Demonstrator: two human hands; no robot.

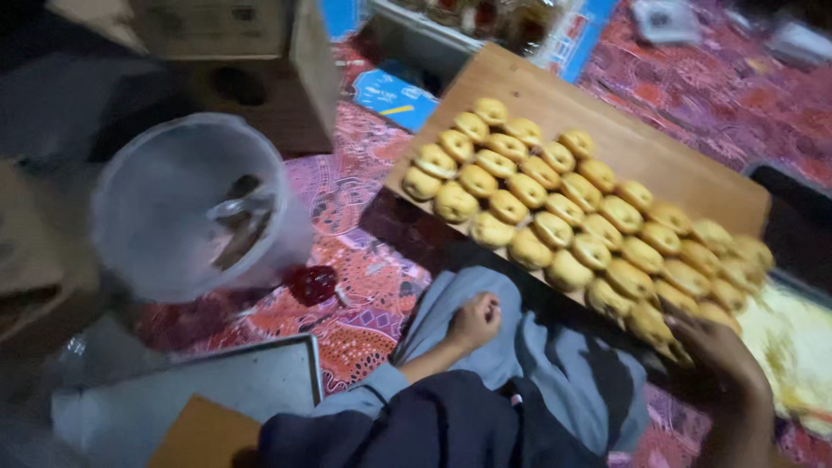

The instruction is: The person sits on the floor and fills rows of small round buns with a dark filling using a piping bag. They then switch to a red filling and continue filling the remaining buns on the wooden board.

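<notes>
Right hand (719, 351) fingers spread, gripping near edge of wooden board (555, 95) with buns (563, 208), left hand (475, 319) fisted empty on knee below board; 1-handed tilt could spill buns.

can't really make out what's inside the blurry plastic bucket (186, 204), and the metal tray (217, 390) gets cut off bottom-left
</notes>
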